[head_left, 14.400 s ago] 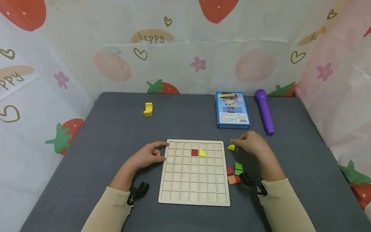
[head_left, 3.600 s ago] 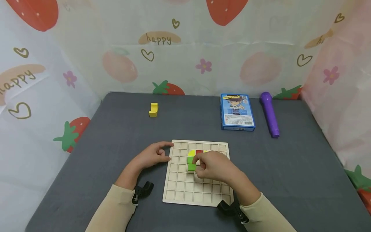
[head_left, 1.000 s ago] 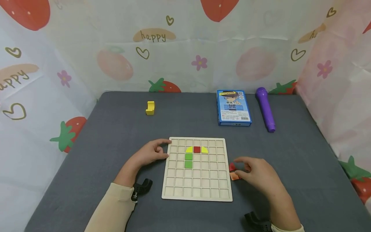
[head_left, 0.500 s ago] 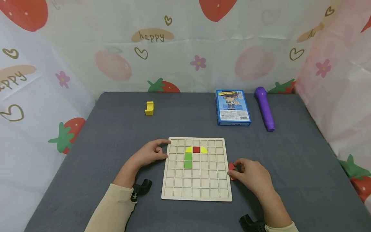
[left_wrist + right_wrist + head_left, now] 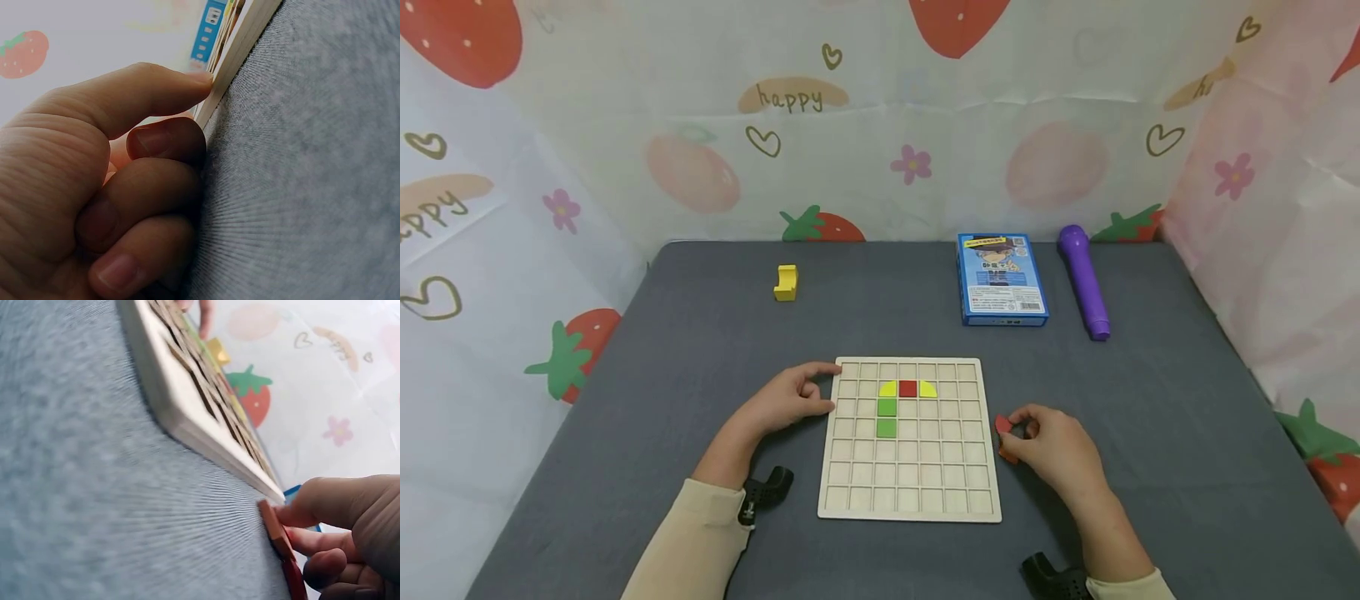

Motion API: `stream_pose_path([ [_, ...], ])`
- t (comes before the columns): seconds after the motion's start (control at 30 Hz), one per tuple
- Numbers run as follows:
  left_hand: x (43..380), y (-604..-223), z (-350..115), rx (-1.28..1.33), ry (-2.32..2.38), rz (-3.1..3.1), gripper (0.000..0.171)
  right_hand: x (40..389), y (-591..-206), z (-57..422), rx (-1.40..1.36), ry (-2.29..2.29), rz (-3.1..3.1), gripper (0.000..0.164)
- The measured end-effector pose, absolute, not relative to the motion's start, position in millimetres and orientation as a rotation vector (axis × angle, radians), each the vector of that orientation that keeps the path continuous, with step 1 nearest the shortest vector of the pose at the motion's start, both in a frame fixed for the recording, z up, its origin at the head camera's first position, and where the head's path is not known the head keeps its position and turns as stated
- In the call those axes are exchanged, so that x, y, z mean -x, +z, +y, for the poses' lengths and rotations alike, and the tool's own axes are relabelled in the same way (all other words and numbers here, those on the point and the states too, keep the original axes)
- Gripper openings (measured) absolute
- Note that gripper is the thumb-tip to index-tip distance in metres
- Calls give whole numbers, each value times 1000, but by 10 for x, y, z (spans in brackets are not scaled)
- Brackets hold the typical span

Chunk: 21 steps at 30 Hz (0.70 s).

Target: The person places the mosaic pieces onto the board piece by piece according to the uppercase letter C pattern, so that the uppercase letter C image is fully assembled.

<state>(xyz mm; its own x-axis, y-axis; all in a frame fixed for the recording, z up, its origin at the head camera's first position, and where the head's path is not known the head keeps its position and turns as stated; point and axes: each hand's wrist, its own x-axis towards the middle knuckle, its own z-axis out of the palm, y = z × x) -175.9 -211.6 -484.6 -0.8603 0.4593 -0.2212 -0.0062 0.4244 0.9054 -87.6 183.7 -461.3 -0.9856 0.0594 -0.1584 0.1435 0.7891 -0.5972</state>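
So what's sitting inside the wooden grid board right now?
In the wooden grid board lie five tiles: a red square between two yellow quarter-rounds, with two green squares stacked below the left one. No cell is covered by the hands.

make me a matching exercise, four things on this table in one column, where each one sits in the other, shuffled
Things:
1. purple microphone
2. yellow block
3. red square piece
4. blue box

Places:
A. in a cell of the wooden grid board, between two yellow pieces
B. far left part of the table, alone
C. far right, just right of the blue box
D. beyond the board, just left of the microphone

Pairs: 1-C, 2-B, 3-A, 4-D
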Motion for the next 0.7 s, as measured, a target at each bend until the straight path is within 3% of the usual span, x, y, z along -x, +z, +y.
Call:
stream_pose_path([
  [0.17, 1752, -4836, -2123, -395, 1436, 2247, 63, 867, -4638, 1764, -155, -867, 2983, 36],
  [0.43, 1742, -4847, -2137, -394, 1428, 2252, 63, 839, -4644, 1737, -76, -850, 3125, 30],
  [0.7, 1746, -4843, -2112, -401, 1428, 2254, 63, 828, -4378, 1553, 126, -1017, 3114, 28],
])
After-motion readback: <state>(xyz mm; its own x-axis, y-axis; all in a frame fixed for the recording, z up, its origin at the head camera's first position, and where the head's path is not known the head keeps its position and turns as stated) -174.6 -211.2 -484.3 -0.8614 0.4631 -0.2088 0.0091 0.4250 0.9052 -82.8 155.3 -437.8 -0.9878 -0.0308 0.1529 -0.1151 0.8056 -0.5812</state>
